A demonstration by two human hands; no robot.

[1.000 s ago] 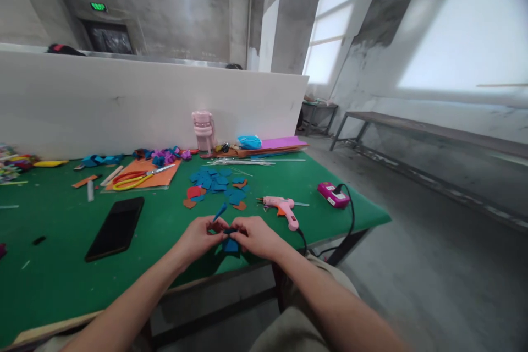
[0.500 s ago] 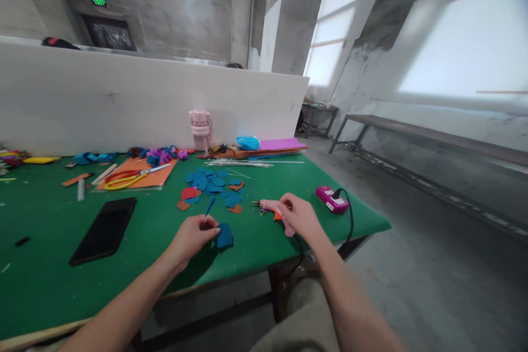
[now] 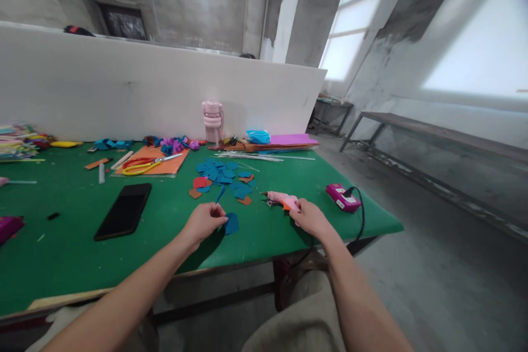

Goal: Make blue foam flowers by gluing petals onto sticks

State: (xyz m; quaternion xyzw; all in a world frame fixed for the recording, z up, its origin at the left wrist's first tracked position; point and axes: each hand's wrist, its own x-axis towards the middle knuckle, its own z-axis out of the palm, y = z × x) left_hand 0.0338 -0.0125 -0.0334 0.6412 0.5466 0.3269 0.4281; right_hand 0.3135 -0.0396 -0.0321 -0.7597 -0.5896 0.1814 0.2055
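My left hand [image 3: 206,223] is closed in a pinch over the front of the table. A blue petal-shaped piece [image 3: 231,223] sticks out to the right of its fingertips, and a narrow blue strip [image 3: 220,194] rises above them. Whether these two pieces are joined is hidden by the fingers. My right hand [image 3: 309,217] wraps round the rear of a pink glue gun [image 3: 282,199], whose nozzle points left. Beyond both hands lies a loose pile of blue cut pieces [image 3: 223,171], with a red piece [image 3: 200,182] and several brown ones among them.
A black phone [image 3: 124,212] lies at left, with red-and-yellow scissors [image 3: 144,165] on orange sheets behind it. Thin wires [image 3: 251,156] and a pink bottle [image 3: 213,124] stand toward the white partition [image 3: 165,82]. A magenta power box [image 3: 343,198] with a black cable sits at right.
My right hand has shifted from the top of the glue gun to its rear and closed round it. The left hand keeps its pinch on the blue piece. The camera has turned slightly left.
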